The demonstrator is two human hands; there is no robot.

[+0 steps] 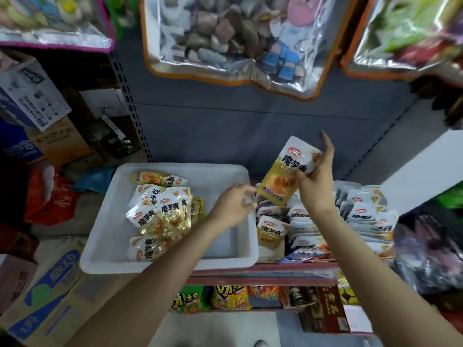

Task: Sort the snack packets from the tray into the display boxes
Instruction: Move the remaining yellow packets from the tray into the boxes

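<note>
Held aloft in the right hand (316, 181): one yellow-and-white snack packet (288, 171), pinched at its right edge between thumb and curled fingers, tilted with its top corner up and away. Raised above the display boxes (325, 229), forearm rising steeply from the lower right, index finger pointing upward past the packet's top. Below that grip, rows of like packets standing on edge in the boxes on the red-edged shelf (263, 271). Left of the grip, the left hand (233, 204), hovering over the right rim of the white tray (225, 265), fingers loosely curled, nothing clearly held; a pale blur at the fingertips, impossible to tell whether a packet or motion smear. Further left, in the tray, a loose heap of remaining packets (160, 214), overlapping and lying flat. Box dividers largely hidden under the packets and behind the right forearm. Print on the packets partly blurred. Hanging bags of goods overhead cut off by the top edge.
</note>
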